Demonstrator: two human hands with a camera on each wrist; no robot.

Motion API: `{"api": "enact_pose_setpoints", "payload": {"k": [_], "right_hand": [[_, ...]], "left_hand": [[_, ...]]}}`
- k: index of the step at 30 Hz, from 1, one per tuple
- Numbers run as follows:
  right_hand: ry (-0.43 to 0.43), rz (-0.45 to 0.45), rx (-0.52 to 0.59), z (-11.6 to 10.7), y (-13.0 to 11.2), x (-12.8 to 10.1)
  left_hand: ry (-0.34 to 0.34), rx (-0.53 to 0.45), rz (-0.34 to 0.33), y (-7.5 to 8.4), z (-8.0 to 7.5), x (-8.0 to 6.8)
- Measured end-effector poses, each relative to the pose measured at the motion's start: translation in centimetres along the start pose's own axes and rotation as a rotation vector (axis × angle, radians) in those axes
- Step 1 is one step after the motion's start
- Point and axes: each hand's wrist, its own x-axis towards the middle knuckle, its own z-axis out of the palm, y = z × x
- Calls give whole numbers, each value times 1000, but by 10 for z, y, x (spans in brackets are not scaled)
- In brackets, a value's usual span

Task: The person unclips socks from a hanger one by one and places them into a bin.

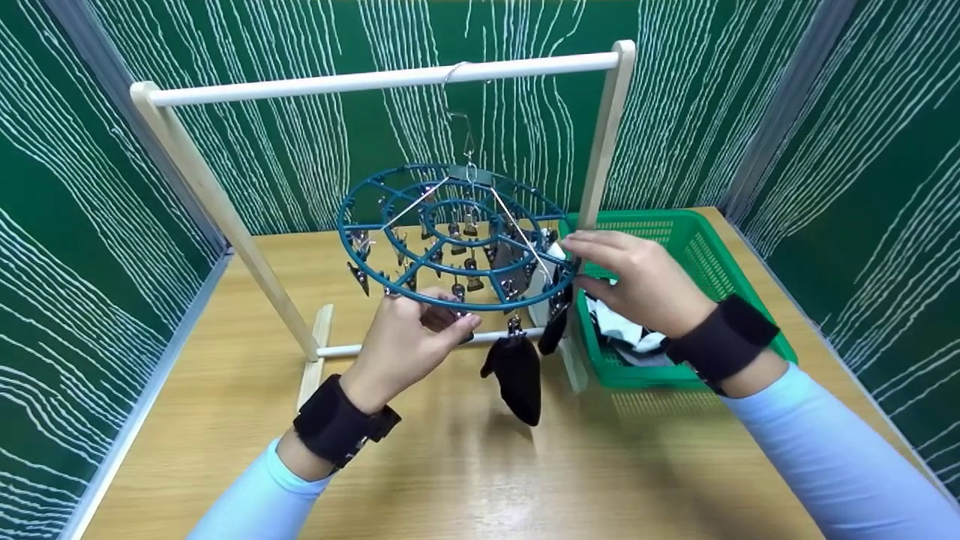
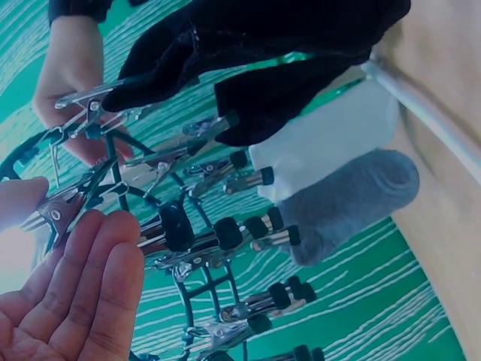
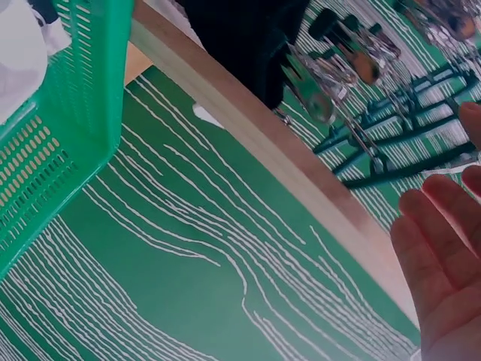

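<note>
A round blue-green drying hanger (image 1: 416, 300) with metal clips hangs by its hook. At its near rim, my left hand (image 1: 409, 341) pinches a clip (image 2: 56, 214) between thumb and fingers. My right hand (image 1: 645, 277) is at the rim's right side, fingers fairly straight and thumb apart below them. In the right wrist view, those fingers (image 3: 443, 226) show beside the rim. Between the hands a black sock (image 1: 517, 379) hangs from a clip, with another black sock (image 1: 553, 330) to its right. Behind them hang a white sock (image 2: 331, 131) and a grey sock (image 2: 353, 199).
A wooden stand with a white top bar (image 1: 300, 88) carries the hanger. To the right, a green basket (image 1: 750, 315) holds white, grey and dark cloth pieces (image 1: 619, 326). Green panels with white streaks (image 1: 840, 187) enclose the wooden table (image 1: 225, 450).
</note>
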Motion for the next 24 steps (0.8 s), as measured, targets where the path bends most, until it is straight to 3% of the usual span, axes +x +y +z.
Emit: {"api": "enact_pose_setpoints", "payload": {"k": [10, 17, 20, 24], "right_hand": [[51, -155, -63, 10, -1, 5], [89, -161, -100, 9, -6, 6], [110, -146, -106, 8, -8, 5], [137, -124, -109, 7, -11, 5]], "left_hand": [[19, 30, 22, 3, -7, -5], [72, 155, 101, 6, -8, -11], [119, 258, 169, 6, -7, -16], [236, 442, 351, 5, -7, -20]]}}
